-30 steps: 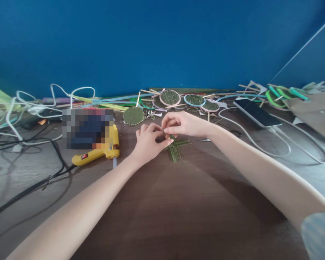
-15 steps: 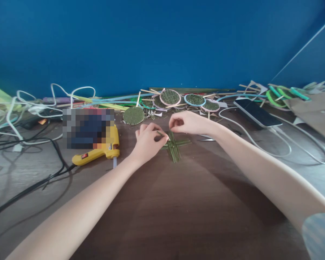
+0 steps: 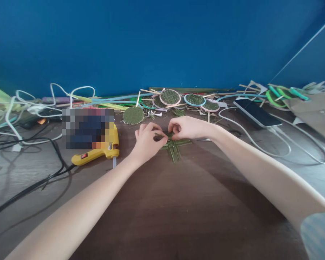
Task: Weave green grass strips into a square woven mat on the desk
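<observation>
Green leaf strips (image 3: 173, 151) lie crossed over one another on the dark wooden table, some running toward me and some to the right. My left hand (image 3: 151, 140) is closed at their left side, thumb and forefinger pinching a strip near the crossing. My right hand (image 3: 188, 128) bends over the far side of the crossing, its fingertips pinched on the strips there. The far ends of the strips are partly hidden behind the right fingers.
A yellow hot glue gun (image 3: 112, 142) lies left, beside a blurred-out patch. Along the blue wall are round woven fans (image 3: 133, 115) on sticks, cables and scraps. A phone (image 3: 257, 112) with a white cable (image 3: 288, 142) is at right, near cardboard (image 3: 314, 112).
My right hand has come down and nearer to me, onto the far side of the crossing. It covers strips that showed before. My left hand has hardly moved.
</observation>
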Motion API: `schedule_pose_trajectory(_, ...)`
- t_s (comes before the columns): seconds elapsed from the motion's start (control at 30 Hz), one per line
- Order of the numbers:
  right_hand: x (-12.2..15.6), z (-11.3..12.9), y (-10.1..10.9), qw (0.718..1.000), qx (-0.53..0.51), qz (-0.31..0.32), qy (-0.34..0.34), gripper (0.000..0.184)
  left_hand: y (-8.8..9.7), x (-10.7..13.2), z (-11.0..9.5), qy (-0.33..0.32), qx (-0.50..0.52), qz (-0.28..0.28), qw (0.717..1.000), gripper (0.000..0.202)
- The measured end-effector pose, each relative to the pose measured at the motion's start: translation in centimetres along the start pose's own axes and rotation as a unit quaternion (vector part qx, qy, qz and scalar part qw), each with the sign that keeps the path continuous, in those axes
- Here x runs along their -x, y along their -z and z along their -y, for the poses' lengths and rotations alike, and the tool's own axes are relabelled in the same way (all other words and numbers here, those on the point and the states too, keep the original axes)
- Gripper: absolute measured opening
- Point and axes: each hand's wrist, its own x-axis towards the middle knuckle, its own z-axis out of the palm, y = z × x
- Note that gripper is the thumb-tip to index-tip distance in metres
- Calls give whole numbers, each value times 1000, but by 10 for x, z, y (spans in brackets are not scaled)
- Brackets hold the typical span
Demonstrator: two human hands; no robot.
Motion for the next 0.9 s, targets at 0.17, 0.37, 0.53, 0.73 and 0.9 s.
schedule_pose_trajectory(0.17, -3, -5, -2, 1000, -18, 5, -1, 25, 0, 1, -1, -3, -6, 3, 1000, 14)
schedule_pose_trajectory(0.37, -5, -8, -3, 999, -33, 13, 6, 23, 0, 1, 0, -5, -2, 2, 1000, 13)
schedule_pose_trajectory(0.53, -4, -8, -2, 1000, -23, 8, 15, 25, 0, 1, 0, -2, 0, 4, 1000, 13)
schedule_pose_trajectory(0.73, -2, -4, 1, 1000, -1, 5, 27, 22, -1, 1, 1, -5, 3, 3, 1000, 14)
schedule_pose_trajectory(0.9, -2, -4, 0, 1000, -11, 9, 25, 21, -1, 1, 2, -7, -1, 2, 1000, 13)
